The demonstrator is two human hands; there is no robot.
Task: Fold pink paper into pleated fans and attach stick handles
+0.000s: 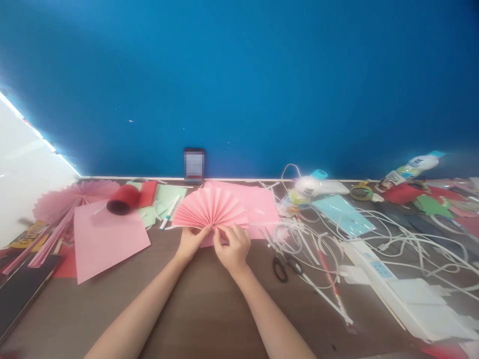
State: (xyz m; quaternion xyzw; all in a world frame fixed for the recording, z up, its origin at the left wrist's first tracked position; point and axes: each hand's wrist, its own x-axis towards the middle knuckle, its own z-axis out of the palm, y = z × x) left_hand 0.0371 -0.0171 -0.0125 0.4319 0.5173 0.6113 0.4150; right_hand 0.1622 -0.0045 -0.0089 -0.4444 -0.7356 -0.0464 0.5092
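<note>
A pleated pink paper fan (211, 207) is spread in a half circle in front of me, its folds meeting at the bottom middle. My left hand (192, 242) grips its lower left edge, the thumb pressed near the gathered point. At the same point, the bent fingers of my right hand (232, 247) pinch the base of the folds from the right. Behind and beneath the fan lie pink paper sheets (262, 207). A white marker (170, 212) rests just left of the fan.
Black-handled scissors (286, 267), white cables (404, 234) and a power strip (377, 269) crowd the right. Two glue bottles (307, 187) stand or lean near the blue wall. At left are a red roll (123, 199), a pink sheet (108, 244) and another pleated fan (63, 199). A phone (194, 165) leans on the wall.
</note>
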